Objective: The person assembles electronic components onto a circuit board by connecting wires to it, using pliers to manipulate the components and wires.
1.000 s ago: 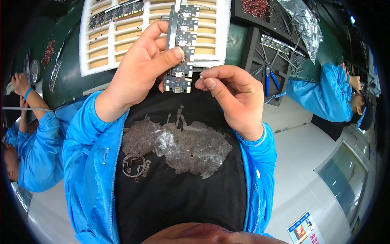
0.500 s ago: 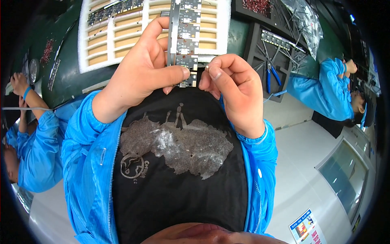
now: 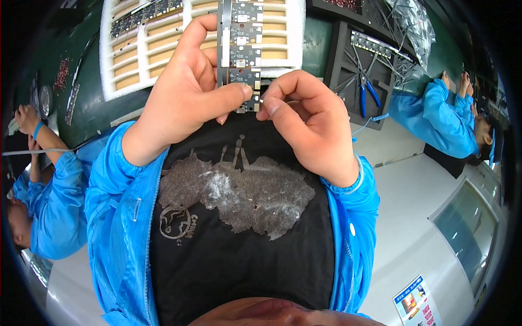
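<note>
Change since earlier frames: circuit-board strip [image 3: 239, 51] drawn lower and nearer the chest; right hand [image 3: 304, 122] shifted from below the strip's end to directly beside it; left hand [image 3: 187, 95] raised a little with the strip.
Bench: dark green worktop [image 3: 92, 108] across the upper field, behind both hands.
Foam tray: white slotted tray [image 3: 133, 49] on the bench, upper left of the hands; one dark board lying in a top slot.
Tool tray: black tray [image 3: 348, 65] to the upper right, blue-handled pliers [image 3: 365, 98] on it.
Co-workers: blue sleeves at far left [image 3: 51, 212] and far right [image 3: 435, 117], well apart from the hands.
Left hand: clenched on the strip, thumb pressed across its front near the lower end, fingers wrapped behind.
Right hand: fingers curled, thumb and forefinger pinched together at the strip's lower right corner; tiny pale part at the tips, too small to tell.
Strip, long axis: upright, running from the top edge down to the gap between both thumbs.
Strip relative to fingers: lower end touching the left thumb, just left of the right fingertips [image 3: 265, 103]; rest extending up and away from both.
Nearer hand: left holding, right meeting the end from the side.
</note>
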The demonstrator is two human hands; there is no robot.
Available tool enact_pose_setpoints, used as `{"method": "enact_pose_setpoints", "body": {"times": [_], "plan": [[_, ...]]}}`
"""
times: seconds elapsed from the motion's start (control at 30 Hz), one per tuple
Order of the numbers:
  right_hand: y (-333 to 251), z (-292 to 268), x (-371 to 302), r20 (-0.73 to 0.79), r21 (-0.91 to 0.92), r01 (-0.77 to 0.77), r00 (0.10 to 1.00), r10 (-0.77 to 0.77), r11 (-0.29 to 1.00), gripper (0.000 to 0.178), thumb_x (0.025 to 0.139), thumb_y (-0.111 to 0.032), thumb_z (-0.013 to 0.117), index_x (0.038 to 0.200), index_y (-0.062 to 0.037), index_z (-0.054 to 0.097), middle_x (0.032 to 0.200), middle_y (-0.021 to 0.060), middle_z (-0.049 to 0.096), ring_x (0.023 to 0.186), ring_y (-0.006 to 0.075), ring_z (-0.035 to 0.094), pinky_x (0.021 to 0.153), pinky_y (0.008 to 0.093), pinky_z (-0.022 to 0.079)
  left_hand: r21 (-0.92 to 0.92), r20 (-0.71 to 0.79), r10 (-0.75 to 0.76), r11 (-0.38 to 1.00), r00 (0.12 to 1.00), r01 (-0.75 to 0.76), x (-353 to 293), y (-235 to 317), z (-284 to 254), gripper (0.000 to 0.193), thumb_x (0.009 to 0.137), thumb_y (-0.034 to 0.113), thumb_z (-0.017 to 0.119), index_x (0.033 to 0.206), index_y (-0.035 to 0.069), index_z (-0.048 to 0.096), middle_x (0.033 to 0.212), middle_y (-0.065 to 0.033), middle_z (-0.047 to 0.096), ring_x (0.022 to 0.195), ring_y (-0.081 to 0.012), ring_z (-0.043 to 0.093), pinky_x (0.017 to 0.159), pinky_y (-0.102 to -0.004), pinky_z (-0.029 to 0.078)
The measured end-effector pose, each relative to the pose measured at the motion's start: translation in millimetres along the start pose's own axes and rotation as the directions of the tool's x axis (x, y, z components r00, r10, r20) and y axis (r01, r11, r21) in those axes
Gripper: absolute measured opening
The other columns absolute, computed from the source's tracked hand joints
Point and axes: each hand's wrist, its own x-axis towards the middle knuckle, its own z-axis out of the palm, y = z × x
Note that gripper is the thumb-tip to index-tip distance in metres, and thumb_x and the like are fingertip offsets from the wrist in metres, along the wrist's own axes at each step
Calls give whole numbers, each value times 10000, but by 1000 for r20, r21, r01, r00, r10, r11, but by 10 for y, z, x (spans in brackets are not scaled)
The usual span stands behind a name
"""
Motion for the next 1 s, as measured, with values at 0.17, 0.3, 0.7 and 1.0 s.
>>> {"method": "enact_pose_setpoints", "body": {"times": [0.17,0.3,0.7,1.0], "plan": [[-117,-64,8,97,-212,-51,993,73,976,31,973,2,564,999,0,581,934,36,650,898,94,627,794,235,495,106,-3,14,994,1000,-13,5,-9,11,736,850,-88,676,1455,56,283,1047,-104,716,753,-71,669,527,-198,490],[-104,-74,10,103,-193,-46,992,67,980,35,959,1,566,989,-3,583,927,35,652,881,84,617,762,226,484,68,-11,-24,997,1000,25,8,-5,42,793,833,-98,637,1501,45,234,1164,-130,689,747,-57,660,541,-172,516],[-63,-16,1,101,-204,3,995,18,979,30,964,-42,577,969,-14,588,893,25,662,834,62,602,689,207,458,51,0,19,999,1000,-19,-34,-31,37,850,827,-120,631,1536,64,200,1184,-133,690,803,-70,677,580,-178,526],[2,-6,18,31,-72,36,999,-33,997,84,871,-44,679,906,4,619,727,49,624,684,94,590,643,269,500,264,-35,3,964,999,6,-89,-28,-38,842,822,-109,640,1523,46,201,1117,-127,709,726,-77,677,563,-184,528]]}}
